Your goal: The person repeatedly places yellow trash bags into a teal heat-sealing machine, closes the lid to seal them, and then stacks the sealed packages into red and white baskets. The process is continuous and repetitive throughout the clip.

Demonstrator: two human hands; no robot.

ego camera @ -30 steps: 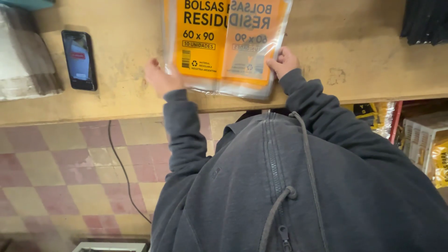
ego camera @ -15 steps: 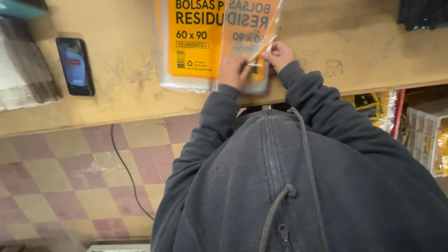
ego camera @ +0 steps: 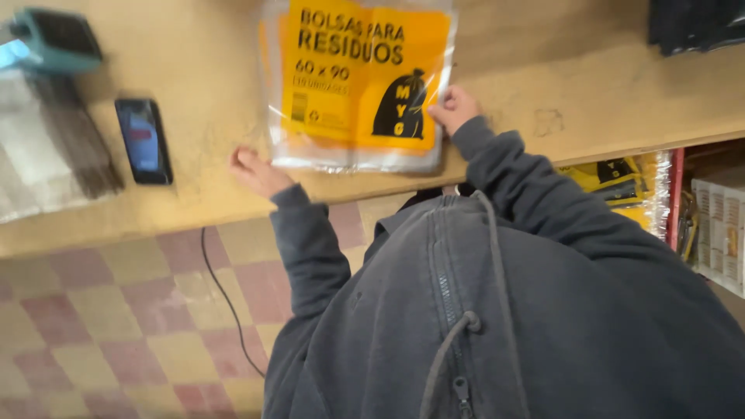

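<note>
A clear plastic pack of bags (ego camera: 357, 85) with an orange label and a black bag picture lies flat on the tan wooden counter (ego camera: 543, 85). My right hand (ego camera: 454, 109) rests at the pack's right edge, fingers curled onto the plastic. My left hand (ego camera: 258, 171) lies on the counter just left of the pack's lower left corner, fingers loose and holding nothing. Both arms are in dark grey hoodie sleeves, and the hoodie fills the lower part of the view.
A black phone (ego camera: 143, 141) lies on the counter at the left, beside a stack of greyish plastic sheets (ego camera: 46, 147) and a teal object (ego camera: 54, 39). Dark items (ego camera: 698, 23) sit at top right. Yellow packs (ego camera: 621, 186) and boxes (ego camera: 722, 233) fill the shelf below. A cable (ego camera: 225, 295) runs over the tiled floor.
The two overlapping packs now lie squared as one stack with a single label showing. My left hand has moved from the pack's right side to the counter at its lower left corner.
</note>
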